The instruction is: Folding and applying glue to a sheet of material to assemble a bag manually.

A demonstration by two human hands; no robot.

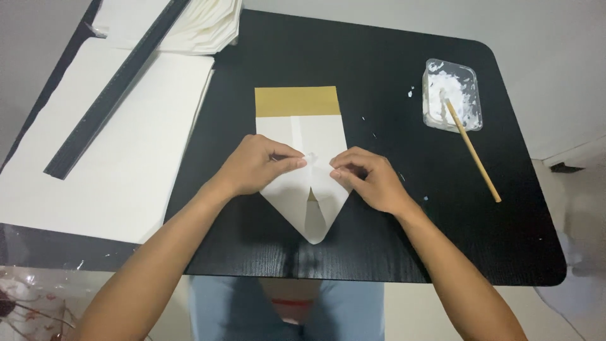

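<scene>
On the black table (404, 208) lies the white paper (302, 136) w/ tan strip at far end, near end folded to a point, and left hand (255, 165) & right hand (369, 177) each pinch a folded flap at its middle.

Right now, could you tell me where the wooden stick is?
In the head view, the wooden stick lies right of both hands, its upper end resting in the clear paste tray.

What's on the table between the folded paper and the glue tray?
Only bare black table with a few white specks lies between the paper and the tray, per the head view.
</scene>
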